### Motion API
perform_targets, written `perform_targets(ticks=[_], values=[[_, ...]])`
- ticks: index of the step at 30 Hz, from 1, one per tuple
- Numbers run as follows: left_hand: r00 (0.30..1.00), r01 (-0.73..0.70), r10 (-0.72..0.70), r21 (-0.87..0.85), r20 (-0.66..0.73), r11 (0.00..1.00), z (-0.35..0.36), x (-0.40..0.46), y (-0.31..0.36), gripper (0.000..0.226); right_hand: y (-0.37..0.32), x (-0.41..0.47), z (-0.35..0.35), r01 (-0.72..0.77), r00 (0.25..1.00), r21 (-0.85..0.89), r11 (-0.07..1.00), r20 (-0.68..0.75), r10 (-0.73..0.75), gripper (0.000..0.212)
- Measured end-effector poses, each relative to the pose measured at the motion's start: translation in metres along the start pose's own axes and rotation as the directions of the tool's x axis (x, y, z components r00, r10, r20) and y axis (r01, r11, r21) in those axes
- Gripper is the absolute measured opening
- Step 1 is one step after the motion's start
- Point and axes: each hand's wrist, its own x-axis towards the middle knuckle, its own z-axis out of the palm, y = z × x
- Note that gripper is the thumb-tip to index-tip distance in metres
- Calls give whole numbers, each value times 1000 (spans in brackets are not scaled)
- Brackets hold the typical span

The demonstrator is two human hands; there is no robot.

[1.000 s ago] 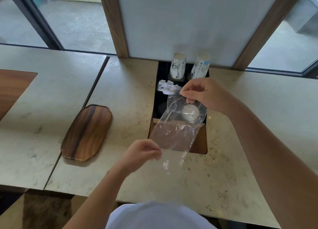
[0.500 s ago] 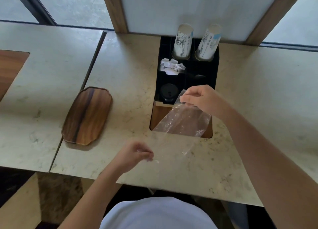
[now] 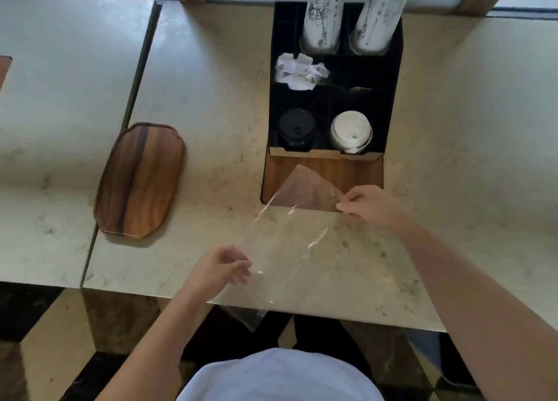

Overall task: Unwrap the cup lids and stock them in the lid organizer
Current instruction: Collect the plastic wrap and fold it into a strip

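The right hand pinches one corner of the clear wrapper between thumb and fingertips, at the near edge of the recess in the surface. The left hand sits near the front edge of the surface with its fingers loosely curled at the wrapper's lower left edge; whether its grip closes on the film cannot be told. The wrapper is empty and stretched flat between the two hands, its far corner over the wooden floor of the recess, its near corner hanging past the front edge of the surface. The organizer, a black divided box, stands in the recess against the back wall. Its front row holds black lids in the left compartment and white lids in the right compartment; the white stack leans slightly, with one lid tilted at its base. The middle row holds crumpled white paper in the left compartment; the content of the right compartment is too dark to tell. The back row holds two upright cup stacks, a left one and a right one, both white with printed line art. A wooden tray lies on the surface well to the left of the organizer, apart from both hands
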Motion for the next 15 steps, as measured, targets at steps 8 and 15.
perform_targets(ticks=[8,15], values=[[953,-5,-182,614,242,789,15,10,19,48,20,20,11,53,973,47,998,-229,-40,13],[964,-175,265,657,-39,733,12,67,104,35,6,46,-12,188,982,-193,963,45,-182,14]])
